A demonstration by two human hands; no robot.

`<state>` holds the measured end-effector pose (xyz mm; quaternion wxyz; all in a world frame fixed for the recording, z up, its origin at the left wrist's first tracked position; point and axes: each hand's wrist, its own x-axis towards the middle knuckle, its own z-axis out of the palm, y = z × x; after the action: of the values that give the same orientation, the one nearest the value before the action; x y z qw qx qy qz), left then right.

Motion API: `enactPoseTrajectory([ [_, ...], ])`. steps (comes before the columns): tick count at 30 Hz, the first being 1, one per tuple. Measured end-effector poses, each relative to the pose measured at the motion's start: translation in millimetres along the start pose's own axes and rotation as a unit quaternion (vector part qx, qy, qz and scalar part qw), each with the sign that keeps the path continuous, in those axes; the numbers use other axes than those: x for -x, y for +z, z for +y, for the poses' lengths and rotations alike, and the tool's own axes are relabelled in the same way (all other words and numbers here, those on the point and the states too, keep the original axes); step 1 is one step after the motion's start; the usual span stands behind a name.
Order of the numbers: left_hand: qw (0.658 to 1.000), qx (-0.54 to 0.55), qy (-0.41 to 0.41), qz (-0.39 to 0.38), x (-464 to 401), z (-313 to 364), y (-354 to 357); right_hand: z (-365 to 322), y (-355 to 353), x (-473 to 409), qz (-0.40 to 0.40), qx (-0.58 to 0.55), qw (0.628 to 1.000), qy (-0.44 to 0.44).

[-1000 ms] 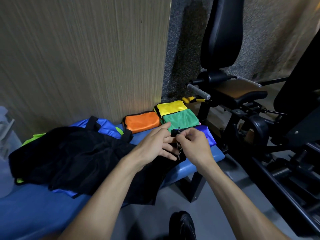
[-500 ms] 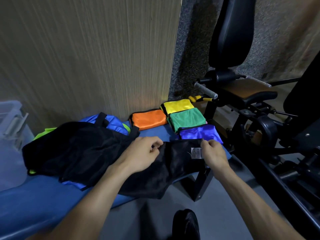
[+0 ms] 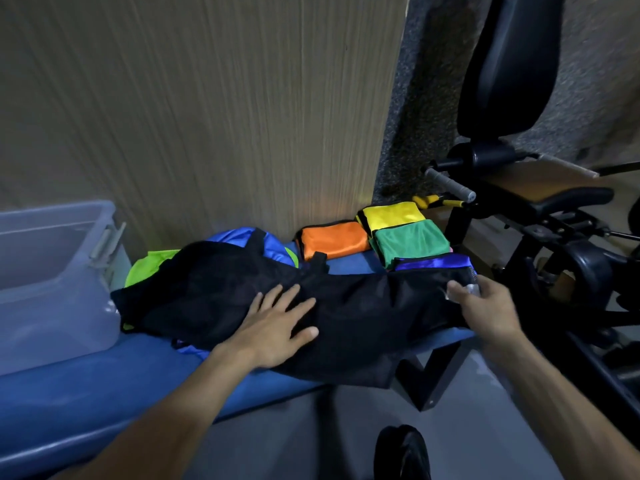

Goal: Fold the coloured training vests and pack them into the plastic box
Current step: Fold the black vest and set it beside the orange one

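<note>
Pinching the black vest's [image 3: 363, 306] label end, the right hand [image 3: 485, 306] pulls it taut; the left hand [image 3: 273, 327] presses flat on it, fingers spread; it lies across the bench [image 3: 86, 393], right of the box [image 3: 52, 271], being smoothed; next likely a fold, needing aligned edges.

Left hand [image 3: 273, 327] flat, right hand [image 3: 485, 310] pinching.
</note>
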<state>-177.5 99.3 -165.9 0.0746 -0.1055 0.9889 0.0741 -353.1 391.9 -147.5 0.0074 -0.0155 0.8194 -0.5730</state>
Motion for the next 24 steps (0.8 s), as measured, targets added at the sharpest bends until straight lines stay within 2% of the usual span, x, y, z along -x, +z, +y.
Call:
enactPoseTrajectory([
  [3,0.998,-0.006,0.014,0.054,3.4,-2.4,-2.8,-12.0,-9.9,-3.8,0.002,-0.052,0.999,0.001],
  [5,0.998,-0.017,-0.006,0.064,3.1,-12.4,-6.1,-21.0,-11.4,-1.6,0.003,-0.046,0.999,-0.018],
  [8,0.999,-0.032,-0.012,0.026,5.0,-23.9,-7.2,-37.5,-14.8,4.2,0.037,0.009,0.998,-0.059],
  [11,0.995,-0.015,0.006,0.094,5.4,-29.7,-14.4,-54.2,-24.8,8.4,0.086,0.064,0.991,-0.086],
  [12,0.995,-0.01,0.0,0.095,5.2,-33.7,-16.5,-59.2,-29.6,11.2,0.098,0.083,0.987,-0.093],
  [14,0.999,-0.016,-0.008,0.048,6.3,-43.4,-15.3,-67.4,-37.3,14.6,0.114,0.102,0.984,-0.09],
  [16,1.0,-0.009,-0.001,0.016,8.5,-49.1,-12.1,-76.3,-32.5,20.7,0.093,0.11,0.985,-0.09],
  [18,0.999,0.03,0.009,0.035,8.4,-51.1,-15.9,-83.5,-15.7,27.0,0.054,0.113,0.986,-0.109],
  [21,0.985,0.129,0.036,0.111,5.2,-53.2,-26.4,-99.2,25.5,41.0,-0.008,0.089,0.985,-0.148],
  [24,0.931,0.31,0.038,0.187,6.5,-49.1,-38.0,-112.6,84.7,51.8,-0.064,0.073,0.98,-0.174],
])
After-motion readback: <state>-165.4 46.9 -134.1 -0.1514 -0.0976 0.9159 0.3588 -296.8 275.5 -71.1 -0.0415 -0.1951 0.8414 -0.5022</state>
